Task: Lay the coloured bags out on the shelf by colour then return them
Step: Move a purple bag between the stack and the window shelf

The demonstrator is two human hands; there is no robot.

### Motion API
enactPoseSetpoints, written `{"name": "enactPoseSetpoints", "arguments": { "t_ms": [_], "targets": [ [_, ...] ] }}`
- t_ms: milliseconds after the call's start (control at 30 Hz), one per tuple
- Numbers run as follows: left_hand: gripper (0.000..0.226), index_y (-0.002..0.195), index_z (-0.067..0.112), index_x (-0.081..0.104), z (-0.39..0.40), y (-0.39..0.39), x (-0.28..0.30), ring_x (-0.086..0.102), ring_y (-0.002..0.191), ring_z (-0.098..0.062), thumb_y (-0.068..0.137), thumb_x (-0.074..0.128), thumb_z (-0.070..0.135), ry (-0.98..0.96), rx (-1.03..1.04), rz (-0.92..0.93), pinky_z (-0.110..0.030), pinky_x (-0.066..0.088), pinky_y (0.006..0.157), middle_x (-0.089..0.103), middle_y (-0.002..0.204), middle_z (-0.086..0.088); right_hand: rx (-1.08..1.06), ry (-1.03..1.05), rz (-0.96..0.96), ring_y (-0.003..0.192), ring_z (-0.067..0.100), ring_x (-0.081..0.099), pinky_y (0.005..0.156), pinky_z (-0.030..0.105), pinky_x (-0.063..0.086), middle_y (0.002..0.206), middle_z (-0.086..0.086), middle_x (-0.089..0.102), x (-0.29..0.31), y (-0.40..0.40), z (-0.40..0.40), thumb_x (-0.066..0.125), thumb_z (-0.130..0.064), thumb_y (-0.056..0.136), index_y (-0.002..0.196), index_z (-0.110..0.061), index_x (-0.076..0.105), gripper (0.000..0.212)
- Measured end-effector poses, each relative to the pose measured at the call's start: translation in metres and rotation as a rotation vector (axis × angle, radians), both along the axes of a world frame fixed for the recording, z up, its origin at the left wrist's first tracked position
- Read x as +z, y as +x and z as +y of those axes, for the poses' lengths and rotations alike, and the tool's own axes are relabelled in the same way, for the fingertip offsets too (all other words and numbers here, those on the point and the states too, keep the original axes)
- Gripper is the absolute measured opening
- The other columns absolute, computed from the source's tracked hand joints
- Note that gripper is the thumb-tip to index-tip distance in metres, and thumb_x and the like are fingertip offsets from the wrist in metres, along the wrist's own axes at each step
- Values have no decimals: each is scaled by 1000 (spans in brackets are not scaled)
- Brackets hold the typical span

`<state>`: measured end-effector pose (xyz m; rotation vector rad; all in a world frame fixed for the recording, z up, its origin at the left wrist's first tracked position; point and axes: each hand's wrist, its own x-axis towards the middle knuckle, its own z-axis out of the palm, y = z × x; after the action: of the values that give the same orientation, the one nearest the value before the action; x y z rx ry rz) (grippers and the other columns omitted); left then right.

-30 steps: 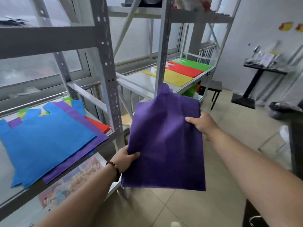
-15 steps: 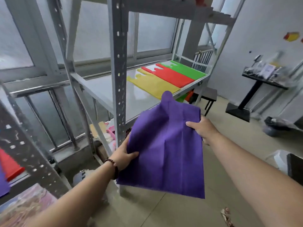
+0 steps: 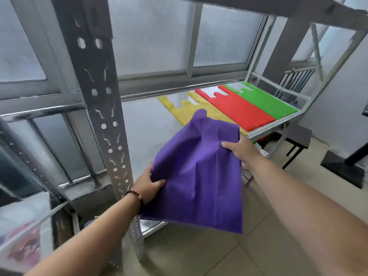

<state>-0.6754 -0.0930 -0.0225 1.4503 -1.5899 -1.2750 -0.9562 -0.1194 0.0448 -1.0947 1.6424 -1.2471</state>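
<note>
I hold a purple bag (image 3: pixel 199 172) in the air in front of the grey metal shelf (image 3: pixel 147 124). My left hand (image 3: pixel 148 185) grips its left edge, thumb on top. My right hand (image 3: pixel 242 149) pinches its upper right edge. On the shelf's far right lie a yellow bag (image 3: pixel 185 112), a red bag (image 3: pixel 237 108) and a green bag (image 3: pixel 266 100), side by side and flat. The purple bag's upper end hangs over the yellow bag's near part and hides it.
A perforated metal upright (image 3: pixel 101 108) stands just left of my left hand. Frosted windows (image 3: pixel 151 34) run behind the shelf. A dark stool (image 3: pixel 296 136) and a black stand base (image 3: pixel 342 168) sit on the tiled floor at right. A colourful printed sheet (image 3: pixel 23 244) lies at lower left.
My view has swung right and closer to the shelf; the blue and purple pile at left has gone out of sight. Both hands have carried the purple bag towards the shelf beside the yellow bag.
</note>
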Motion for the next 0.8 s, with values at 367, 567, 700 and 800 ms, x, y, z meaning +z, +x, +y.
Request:
{"name": "enactPoseSetpoints", "arguments": {
  "t_ms": [367, 567, 700, 800],
  "targets": [
    [77, 146, 30, 23, -89, -13, 48, 54, 99, 0, 83, 56, 0, -239, 591, 33, -5, 36, 90, 51, 116, 22, 477, -168, -152, 75, 7, 66, 69, 25, 58, 91, -5, 67, 66, 35, -188, 60, 3, 81, 103, -23, 58, 34],
    [30, 109, 7, 66, -96, -12, 19, 64, 95, -25, 81, 65, 15, 187, 825, -205, -26, 46, 80, 69, 111, -16, 652, 47, -132, 70, 17, 63, 73, 34, 55, 83, 5, 66, 23, 75, -247, 55, 10, 83, 115, -7, 57, 36],
    [29, 107, 0, 66, -95, -18, -10, 63, 101, -34, 81, 61, 12, 321, 835, -394, -31, 45, 78, 67, 110, -22, 663, 515, 94, 47, 20, 53, 49, 29, 48, 58, 9, 55, -40, 84, -244, 54, 3, 85, 73, -7, 54, 16],
    [31, 110, 2, 64, -101, -16, -18, 63, 102, -34, 81, 61, 13, 325, 820, -476, -33, 47, 84, 66, 112, -21, 655, 522, 190, 52, 20, 44, 38, 20, 42, 67, 9, 47, -61, 84, -243, 48, 5, 87, 67, -10, 46, 24]
  ]
}}
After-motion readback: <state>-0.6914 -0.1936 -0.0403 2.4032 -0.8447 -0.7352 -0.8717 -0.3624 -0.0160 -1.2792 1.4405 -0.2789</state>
